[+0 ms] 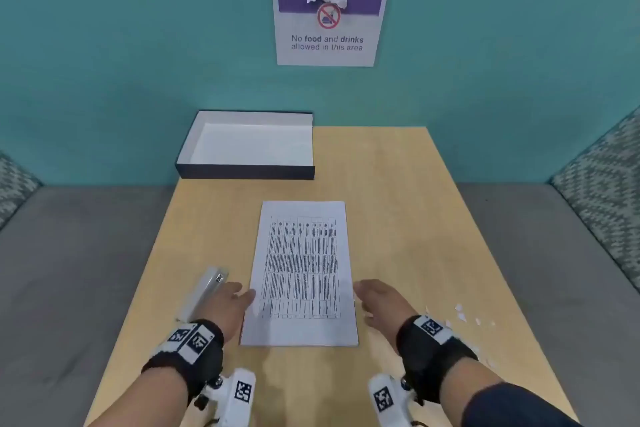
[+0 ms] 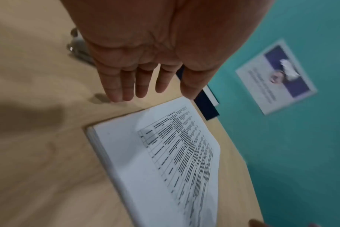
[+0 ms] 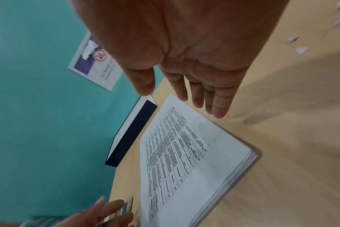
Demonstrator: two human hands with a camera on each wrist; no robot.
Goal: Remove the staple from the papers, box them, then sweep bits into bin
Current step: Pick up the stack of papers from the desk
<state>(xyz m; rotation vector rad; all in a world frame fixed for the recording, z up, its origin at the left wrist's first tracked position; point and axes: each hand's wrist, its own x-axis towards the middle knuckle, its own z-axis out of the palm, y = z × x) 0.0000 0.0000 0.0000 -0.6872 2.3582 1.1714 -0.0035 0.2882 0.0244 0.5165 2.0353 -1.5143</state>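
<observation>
A stack of printed papers [image 1: 300, 274] [image 2: 161, 162] [image 3: 186, 161] lies flat in the middle of the wooden table [image 1: 415, 225]. My left hand [image 1: 235, 298] [image 2: 145, 86] hovers at the stack's left edge with straight fingers, holding nothing. My right hand [image 1: 372, 298] [image 3: 196, 98] hovers at the right edge, fingers straight and empty too. A grey stapler [image 1: 207, 288] [image 2: 78, 47] [image 3: 124, 207] lies just left of my left hand. An open dark box [image 1: 249, 146] [image 2: 206, 106] [image 3: 130, 132] with a white inside sits at the table's far left. I see no staple.
White paper bits [image 1: 460, 315] [image 3: 299, 46] are scattered near the table's right edge. A teal wall carries a "No food and drinks" sign [image 1: 329, 19]. Grey seating runs along both sides of the table. No bin is in view.
</observation>
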